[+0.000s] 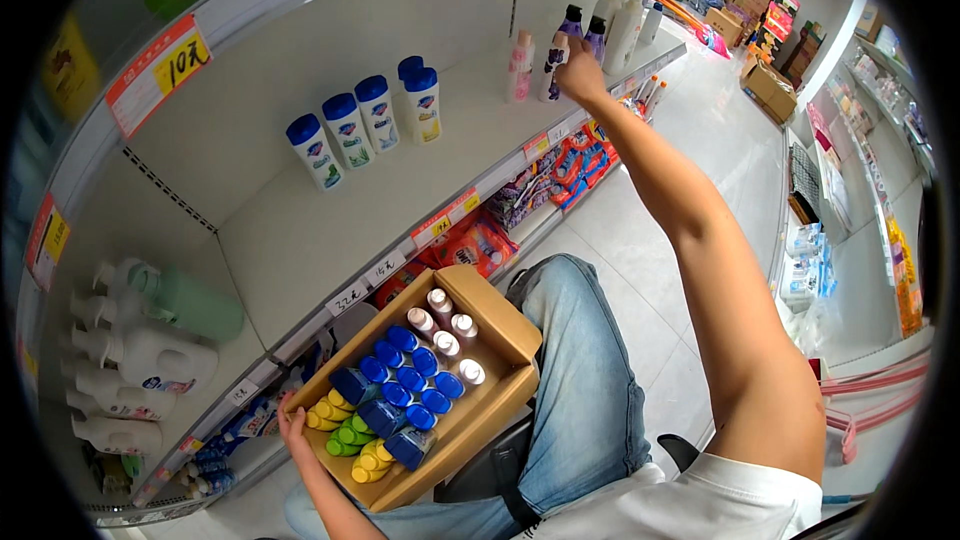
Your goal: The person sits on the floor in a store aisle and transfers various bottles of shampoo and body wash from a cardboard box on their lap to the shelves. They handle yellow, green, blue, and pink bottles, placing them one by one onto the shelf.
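My right hand (582, 73) reaches to the far part of the shelf and grips a slim bottle with a dark floral print (553, 69), which stands on or just above the board. Beside it is a pink bottle (520, 69); right behind are purple pump bottles (595, 36). My left hand (294, 424) holds the near left corner of an open cardboard box (480, 431) resting on my lap. Inside the box stand several blue-capped bottles (411, 378), pale-capped bottles (445, 343), yellow bottles (370, 459) and green bottles (351, 435).
Several white Safeguard bottles with blue caps (376, 114) stand mid-shelf (300, 240). White pump jugs (165, 360) are at the left. Detergent bags (480, 244) fill the lower shelf. Across the tiled aisle (667, 277) are another shelf (870, 270) and pink hangers (870, 390).
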Action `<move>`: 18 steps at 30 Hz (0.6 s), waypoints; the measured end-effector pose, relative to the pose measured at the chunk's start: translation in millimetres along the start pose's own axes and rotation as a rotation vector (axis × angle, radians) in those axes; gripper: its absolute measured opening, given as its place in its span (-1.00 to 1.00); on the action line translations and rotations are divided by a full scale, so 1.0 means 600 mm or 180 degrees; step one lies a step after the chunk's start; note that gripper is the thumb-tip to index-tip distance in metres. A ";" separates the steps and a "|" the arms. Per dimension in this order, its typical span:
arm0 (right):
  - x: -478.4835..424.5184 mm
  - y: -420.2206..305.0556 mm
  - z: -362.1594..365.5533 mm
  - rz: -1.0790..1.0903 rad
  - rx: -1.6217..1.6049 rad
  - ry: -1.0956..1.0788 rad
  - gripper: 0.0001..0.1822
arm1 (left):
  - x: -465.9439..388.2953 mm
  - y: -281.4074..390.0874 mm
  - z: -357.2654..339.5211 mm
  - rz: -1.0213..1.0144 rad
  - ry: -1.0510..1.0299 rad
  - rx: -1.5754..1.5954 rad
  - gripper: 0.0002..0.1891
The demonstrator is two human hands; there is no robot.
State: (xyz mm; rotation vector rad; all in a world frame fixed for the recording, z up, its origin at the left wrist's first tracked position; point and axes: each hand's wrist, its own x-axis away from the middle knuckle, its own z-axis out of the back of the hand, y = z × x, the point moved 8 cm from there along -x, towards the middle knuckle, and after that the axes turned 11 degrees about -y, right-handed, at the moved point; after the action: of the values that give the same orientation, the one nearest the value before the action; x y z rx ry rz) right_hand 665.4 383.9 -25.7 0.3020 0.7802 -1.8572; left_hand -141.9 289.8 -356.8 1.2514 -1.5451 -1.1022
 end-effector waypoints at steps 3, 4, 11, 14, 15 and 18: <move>-0.052 0.050 -0.029 -0.0032 0.0177 -0.0130 -0.29 | -0.002 -0.008 0.015 -0.0041 -0.0059 0.0018 -0.48; -0.059 0.047 -0.040 -0.0009 0.0219 -0.0202 -0.26 | 0.001 -0.010 0.022 -0.0078 -0.0060 0.0060 -0.48; -0.066 0.071 -0.076 0.0139 -0.0124 -0.0621 -0.28 | 0.005 -0.008 0.028 -0.0151 -0.0126 -0.0117 -0.45; -0.065 0.072 -0.071 0.0098 -0.0071 -0.0608 -0.25 | 0.002 -0.008 0.017 -0.0191 -0.0193 0.0004 -0.45; -0.066 0.075 -0.067 0.0114 0.0115 -0.0527 -0.24 | 0.001 -0.003 0.005 -0.0165 -0.0200 0.0004 -0.46; -0.063 0.060 -0.065 -0.0104 0.0465 -0.0416 -0.20 | 0.001 0.006 -0.011 -0.0191 -0.0154 -0.0016 -0.46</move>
State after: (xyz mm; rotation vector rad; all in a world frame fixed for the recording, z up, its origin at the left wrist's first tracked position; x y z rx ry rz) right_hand 708.0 428.2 -48.3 0.2586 0.5647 -1.9477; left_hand -136.5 289.0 -351.3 1.2835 -1.5485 -1.1819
